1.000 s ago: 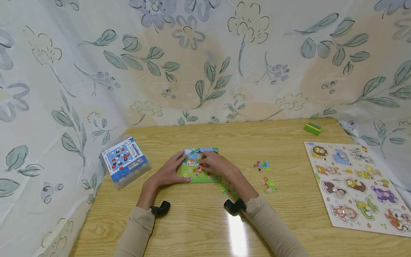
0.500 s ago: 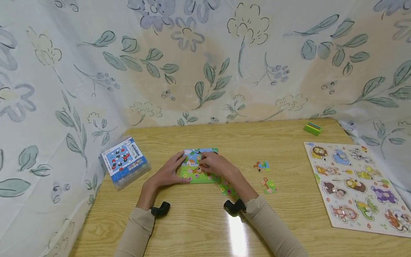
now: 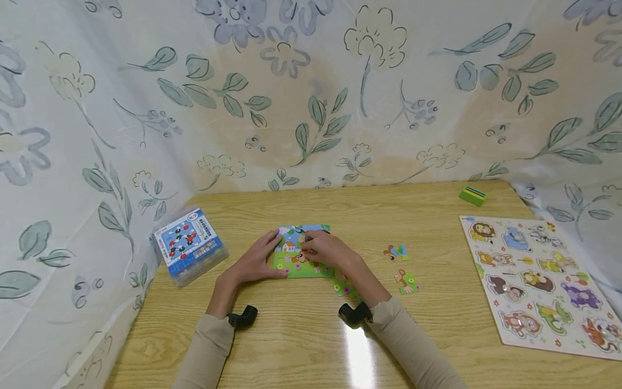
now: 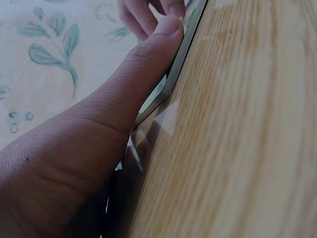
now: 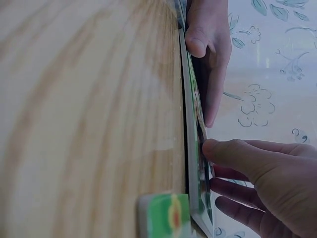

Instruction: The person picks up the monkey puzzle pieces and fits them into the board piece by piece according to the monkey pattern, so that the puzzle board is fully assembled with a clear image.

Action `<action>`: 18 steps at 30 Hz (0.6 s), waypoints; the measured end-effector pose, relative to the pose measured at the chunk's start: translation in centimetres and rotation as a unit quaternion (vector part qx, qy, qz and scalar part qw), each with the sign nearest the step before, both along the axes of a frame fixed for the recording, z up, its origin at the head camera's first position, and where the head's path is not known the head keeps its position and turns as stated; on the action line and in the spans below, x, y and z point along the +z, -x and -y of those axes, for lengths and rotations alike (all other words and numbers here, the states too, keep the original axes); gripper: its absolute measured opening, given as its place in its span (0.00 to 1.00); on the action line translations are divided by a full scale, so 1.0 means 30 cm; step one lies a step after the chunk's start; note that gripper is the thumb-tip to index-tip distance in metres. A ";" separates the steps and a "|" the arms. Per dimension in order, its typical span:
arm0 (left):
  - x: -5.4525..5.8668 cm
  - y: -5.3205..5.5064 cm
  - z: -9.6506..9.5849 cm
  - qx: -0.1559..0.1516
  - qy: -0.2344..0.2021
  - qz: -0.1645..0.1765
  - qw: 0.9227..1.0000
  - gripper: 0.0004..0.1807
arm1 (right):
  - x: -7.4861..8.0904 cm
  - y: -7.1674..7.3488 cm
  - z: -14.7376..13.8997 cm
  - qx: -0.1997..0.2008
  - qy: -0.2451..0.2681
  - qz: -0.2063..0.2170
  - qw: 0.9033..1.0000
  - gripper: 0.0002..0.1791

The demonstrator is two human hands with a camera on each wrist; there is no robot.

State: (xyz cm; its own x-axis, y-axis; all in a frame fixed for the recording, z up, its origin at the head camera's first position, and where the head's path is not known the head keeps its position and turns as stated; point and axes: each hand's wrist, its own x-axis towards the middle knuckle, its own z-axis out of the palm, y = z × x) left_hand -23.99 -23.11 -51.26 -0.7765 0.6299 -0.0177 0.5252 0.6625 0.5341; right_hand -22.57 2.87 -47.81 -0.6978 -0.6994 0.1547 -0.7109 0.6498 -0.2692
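Note:
A colourful picture puzzle (image 3: 291,266) with a house, flowers and a monkey lies on the table in the head view. Along its left side is my left hand (image 3: 254,261), fingers extended toward the top edge, thumb resting at the lower left corner. The left wrist view shows that thumb (image 4: 148,47) on the tray's rim. My right hand (image 3: 332,250) has its fingertips down on the puzzle's right half, pinching a puzzle piece that they mostly hide. Under the right forearm lie green flowered pieces (image 3: 342,285). Two more loose pieces, a brown-and-blue one (image 3: 396,252) and a green one (image 3: 407,281), lie farther right.
At the left stands a clear box with a blue molecule-model label (image 3: 188,241). A large animal peg board (image 3: 498,294) covers the table's right side. A small green block with coloured strips (image 3: 473,195) sits near the back edge, before a floral cloth (image 3: 316,81).

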 end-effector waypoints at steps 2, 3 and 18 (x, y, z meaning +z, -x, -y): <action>0.000 0.000 0.000 0.000 0.000 0.000 1.000 0.57 | 0.001 -0.001 0.000 0.003 0.001 -0.004 1.000 0.06; 0.000 0.000 0.000 0.000 -0.001 0.001 1.000 0.57 | 0.001 -0.002 0.000 0.003 0.001 -0.006 1.000 0.06; 0.006 -0.006 0.000 0.005 -0.007 0.009 1.000 0.58 | 0.006 -0.014 -0.001 -0.002 0.011 -0.011 1.000 0.07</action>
State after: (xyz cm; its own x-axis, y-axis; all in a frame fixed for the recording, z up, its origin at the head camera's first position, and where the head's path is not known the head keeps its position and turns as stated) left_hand -23.81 -23.11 -51.09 -0.7822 0.6227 -0.0229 0.5092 0.6600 0.5524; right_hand -22.15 2.90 -47.64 -0.6965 -0.6932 0.1855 -0.7146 0.6464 -0.2674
